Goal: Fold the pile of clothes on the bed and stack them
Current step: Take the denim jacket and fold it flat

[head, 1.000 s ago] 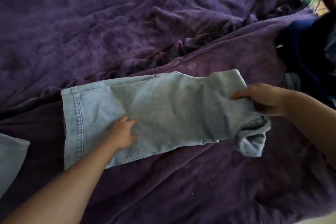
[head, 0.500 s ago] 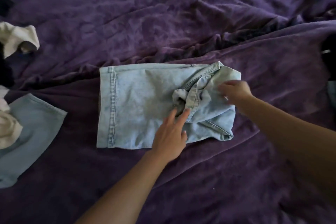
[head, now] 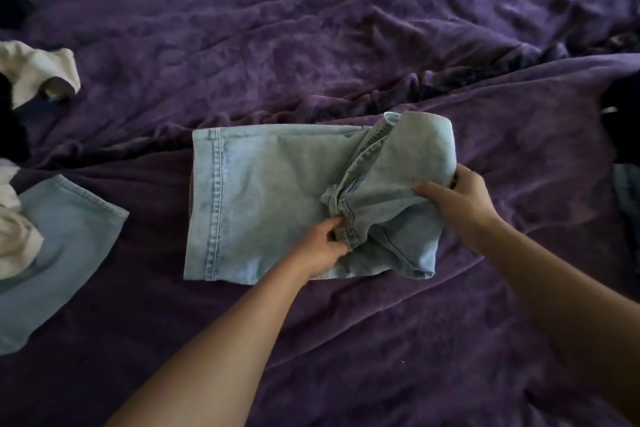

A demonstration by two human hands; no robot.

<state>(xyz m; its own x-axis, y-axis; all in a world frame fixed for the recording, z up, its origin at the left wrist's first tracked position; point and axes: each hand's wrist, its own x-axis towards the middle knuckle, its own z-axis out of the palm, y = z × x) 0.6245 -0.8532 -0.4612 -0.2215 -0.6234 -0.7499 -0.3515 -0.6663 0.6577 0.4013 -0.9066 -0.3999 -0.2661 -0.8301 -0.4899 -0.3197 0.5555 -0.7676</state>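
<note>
**Jeans [head: 270, 208] now doubled over, both hands gripping the folded end**

We look down, from a head-worn camera, at a pair of pale blue jeans lying in the middle of a rumpled purple bed cover [head: 311, 28]. A second ago they were stretched out long, with the left hand pressing flat on the middle and the right hand holding the waist end out to the right. That waist end has since been brought over onto the legs, so the bundle is now about half as long. The hemmed end sits square on the left, and the fold on the right is lumpy.

The grips have changed too. The left hand [head: 322, 248], flat half a second ago, now has its fingers curled and pinches the waistband [head: 360, 166] where it crosses the top layer. The right hand [head: 459, 206] has moved to the right-hand fold and clutches it, thumb on top and fingers tucked underneath.

We judge this garment to be roughly midway through its fold. The flap is bunched rather than flat (the waistband runs diagonally across it), so it probably needs squaring up before another fold.

More clothes wait at the left edge: a second denim piece [head: 65, 253] and a white garment [head: 38, 69], both loose and unfolded. Something dark lies at the right edge, too dim for us to identify. No finished stack is in view, so we judge that much of the task remains.
</note>
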